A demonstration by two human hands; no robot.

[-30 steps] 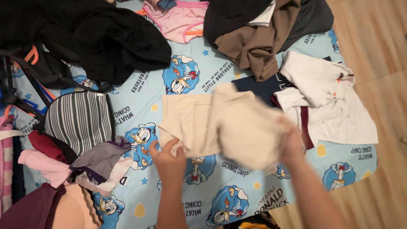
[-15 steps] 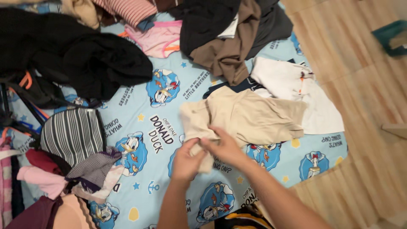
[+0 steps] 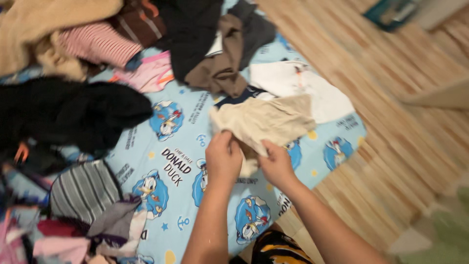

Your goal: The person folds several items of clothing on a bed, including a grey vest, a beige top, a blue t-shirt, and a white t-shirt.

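A cream-coloured garment (image 3: pixel 266 120) lies bunched on the light blue cartoon-print sheet (image 3: pixel 161 161). My left hand (image 3: pixel 223 159) grips its near left edge. My right hand (image 3: pixel 276 165) grips its near edge a little to the right. A fold of the cream cloth hangs between the two hands. The far end of the garment rests against a white garment (image 3: pixel 312 93) and a dark blue one (image 3: pixel 239 96).
Clothes are piled around the sheet: a black heap (image 3: pixel 73 115) at left, a brown and black pile (image 3: pixel 215 54) at the back, pink cloth (image 3: pixel 146 73), a striped grey piece (image 3: pixel 83 190) at near left. Wooden floor (image 3: pixel 400 132) lies to the right.
The view has swung right and up. Both hands have come together on the near edge of the cream garment, which is now more bunched than when it was spread wide.
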